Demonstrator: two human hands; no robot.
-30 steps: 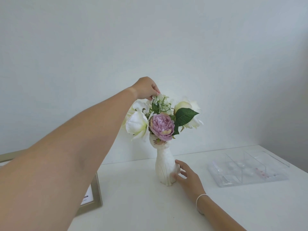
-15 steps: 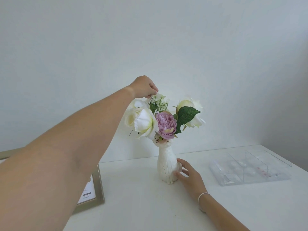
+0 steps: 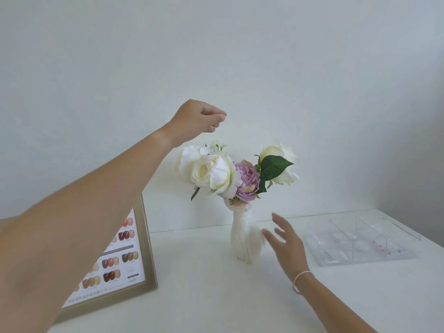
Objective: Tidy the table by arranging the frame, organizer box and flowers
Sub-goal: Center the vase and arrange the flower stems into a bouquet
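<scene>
White and lilac flowers (image 3: 230, 174) stand upright in a slim white vase (image 3: 243, 239) at the middle of the white table (image 3: 216, 292). My left hand (image 3: 199, 118) hovers above the blooms, fingers curled shut, holding nothing and clear of them. My right hand (image 3: 283, 239) is just right of the vase, fingers spread, apart from it. A gold frame (image 3: 146, 248) with a colour-swatch chart leans at the left, partly hidden by my left arm. A clear organizer box (image 3: 360, 241) lies at the right.
A plain white wall (image 3: 264, 68) rises right behind the table. The table's right edge runs just past the organizer box. Small pink bits lie inside the box.
My left hand let go of the flower tops and rose above them. My right hand came off the vase and opened. The bouquet has turned, white rose now facing front.
</scene>
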